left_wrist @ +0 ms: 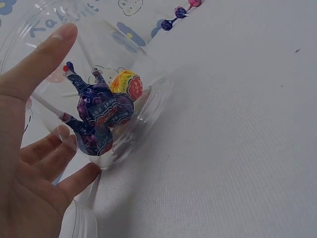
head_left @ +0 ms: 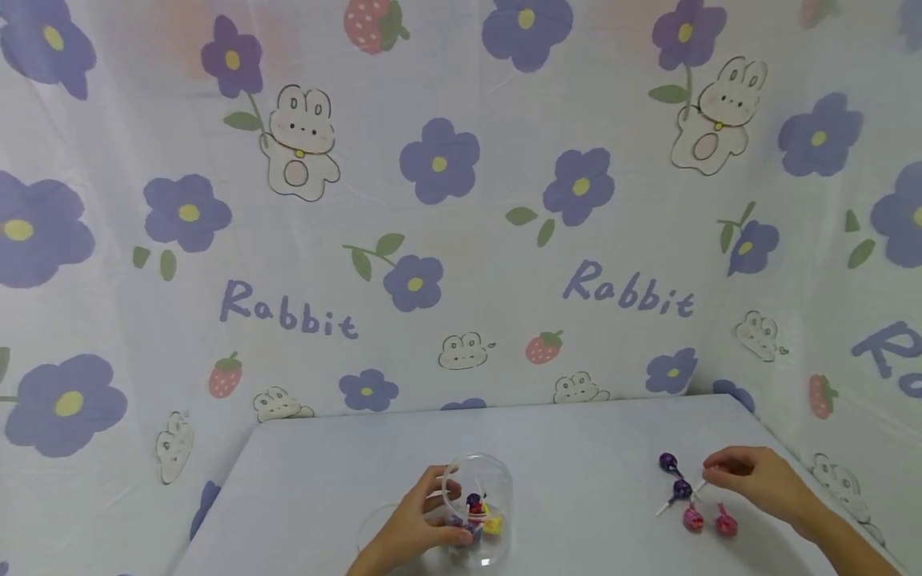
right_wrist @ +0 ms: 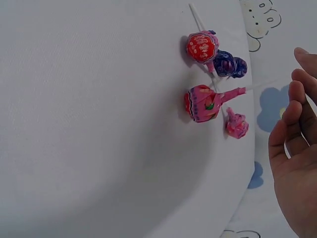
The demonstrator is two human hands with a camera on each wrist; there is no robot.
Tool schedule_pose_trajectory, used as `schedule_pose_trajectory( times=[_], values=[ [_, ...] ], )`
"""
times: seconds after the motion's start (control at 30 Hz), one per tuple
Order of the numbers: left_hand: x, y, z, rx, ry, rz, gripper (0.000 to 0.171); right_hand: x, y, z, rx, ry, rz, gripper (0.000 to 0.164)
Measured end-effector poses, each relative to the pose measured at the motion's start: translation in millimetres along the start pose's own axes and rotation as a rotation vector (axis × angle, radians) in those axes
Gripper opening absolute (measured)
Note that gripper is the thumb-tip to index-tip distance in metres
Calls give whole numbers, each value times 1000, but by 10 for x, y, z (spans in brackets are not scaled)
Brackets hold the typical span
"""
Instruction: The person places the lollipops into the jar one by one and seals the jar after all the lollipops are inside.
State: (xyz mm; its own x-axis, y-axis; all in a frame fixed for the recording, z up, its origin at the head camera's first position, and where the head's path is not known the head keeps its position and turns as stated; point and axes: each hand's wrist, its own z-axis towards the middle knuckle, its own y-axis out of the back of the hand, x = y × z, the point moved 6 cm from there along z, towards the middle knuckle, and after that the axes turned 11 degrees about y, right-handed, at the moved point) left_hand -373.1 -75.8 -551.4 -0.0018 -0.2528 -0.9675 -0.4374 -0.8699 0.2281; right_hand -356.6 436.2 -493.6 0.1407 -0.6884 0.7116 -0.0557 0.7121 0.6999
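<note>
My left hand (head_left: 418, 520) grips a clear plastic jar (left_wrist: 153, 109), with the thumb on one side and the fingers on the other. The jar is tilted, its round mouth visible in the head view. Inside lie several wrapped lollipops, among them a purple lollipop (left_wrist: 96, 104) and a yellow lollipop (left_wrist: 126, 84). My right hand (head_left: 763, 480) hovers beside loose lollipops at the table's right, fingers loosely bent and apparently holding nothing. Nearest to it are a pink lollipop (right_wrist: 203, 104), another pink lollipop (right_wrist: 237, 124) and a purple lollipop (head_left: 682, 489).
A clear round lid-like piece (head_left: 369, 524) lies on the white table (head_left: 576, 464), left of the jar and partly behind my left hand. Another purple lollipop (head_left: 667, 462) lies farther back. A printed curtain (head_left: 461, 240) hangs behind the table and along both sides.
</note>
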Motion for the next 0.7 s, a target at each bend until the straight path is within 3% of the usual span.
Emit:
schedule_pose_trajectory(
  times=[0.13, 0.37, 0.7],
  values=[
    [9, -5, 14, -6, 3, -2, 80, -109, -1, -33, 0, -37, 3, 57],
    [13, 0, 23, -16, 6, 14, 81, -283, -70, -19, 28, -88, 20, 55],
    [-12, -20, -2, -1, -10, -8, 83, -394, -150, -11, 62, -109, -8, 37]
  ],
)
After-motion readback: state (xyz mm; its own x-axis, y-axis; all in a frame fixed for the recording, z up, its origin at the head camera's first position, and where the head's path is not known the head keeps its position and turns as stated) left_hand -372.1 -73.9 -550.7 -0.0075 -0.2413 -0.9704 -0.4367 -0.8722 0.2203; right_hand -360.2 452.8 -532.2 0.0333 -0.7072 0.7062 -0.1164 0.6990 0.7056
